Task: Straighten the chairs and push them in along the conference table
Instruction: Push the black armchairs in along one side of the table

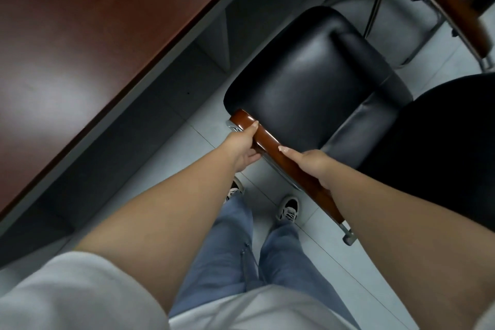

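Note:
A black leather chair with a glossy wooden armrest stands on the pale floor, a gap of floor between it and the reddish-brown conference table at the left. My left hand grips the front part of the near armrest, thumb on top and fingers curled under it. My right hand holds the same armrest further back, fingers wrapped over its top. The chair's seat faces up and left toward the table's grey side panel.
A second chair with a wooden armrest and chrome frame stands at the top right. A dark chair back fills the right side. My feet in sneakers stand on the tiled floor just beside the held chair.

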The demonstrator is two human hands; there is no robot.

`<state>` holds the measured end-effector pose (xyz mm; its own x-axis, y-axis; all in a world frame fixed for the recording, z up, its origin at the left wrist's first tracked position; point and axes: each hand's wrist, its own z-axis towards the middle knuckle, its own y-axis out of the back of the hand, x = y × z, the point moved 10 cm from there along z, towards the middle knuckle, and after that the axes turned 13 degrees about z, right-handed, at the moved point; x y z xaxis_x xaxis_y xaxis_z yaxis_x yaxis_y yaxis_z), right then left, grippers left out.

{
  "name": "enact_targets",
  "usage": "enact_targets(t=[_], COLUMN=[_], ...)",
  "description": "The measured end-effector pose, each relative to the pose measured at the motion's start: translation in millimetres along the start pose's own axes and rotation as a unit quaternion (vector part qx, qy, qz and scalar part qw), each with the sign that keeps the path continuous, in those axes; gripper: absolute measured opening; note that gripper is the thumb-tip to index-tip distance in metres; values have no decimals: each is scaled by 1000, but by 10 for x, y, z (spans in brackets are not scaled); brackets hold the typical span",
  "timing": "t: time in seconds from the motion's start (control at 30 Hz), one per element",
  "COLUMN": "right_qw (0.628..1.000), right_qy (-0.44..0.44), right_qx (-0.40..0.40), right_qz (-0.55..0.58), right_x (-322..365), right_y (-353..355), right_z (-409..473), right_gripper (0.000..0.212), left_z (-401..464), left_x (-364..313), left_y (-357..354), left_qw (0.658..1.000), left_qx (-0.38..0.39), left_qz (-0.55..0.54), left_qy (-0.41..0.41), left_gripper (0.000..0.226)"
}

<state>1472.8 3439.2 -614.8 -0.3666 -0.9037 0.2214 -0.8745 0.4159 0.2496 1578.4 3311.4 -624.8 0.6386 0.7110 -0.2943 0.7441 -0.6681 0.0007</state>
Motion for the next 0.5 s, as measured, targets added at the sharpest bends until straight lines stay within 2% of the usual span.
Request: enact_targets(t=[0.07,0.13,0.3,0.5], right_qw=[999,989,937,894], right_qy=[49,97,165,231], right_qx=[1,1,39,18], right_qz=[25,115,304,384], right_x=[187,421,785,837], right_y=[55,147,265,597], right_z=[-65,-143,-561,-1141], right_gripper=[61,45,6,7], left_z=[-90,-178,-542,-1028], left_x=[-34,-64,-228,-710], left_y=[15,111,195,-331], left_qw=[999,994,976,977], left_qx=[-10,-62,-165,-78], left_qz=[30,81,114,89], left_qy=[-6,-24,-80,-175], left_gripper=[37,26,19,21])
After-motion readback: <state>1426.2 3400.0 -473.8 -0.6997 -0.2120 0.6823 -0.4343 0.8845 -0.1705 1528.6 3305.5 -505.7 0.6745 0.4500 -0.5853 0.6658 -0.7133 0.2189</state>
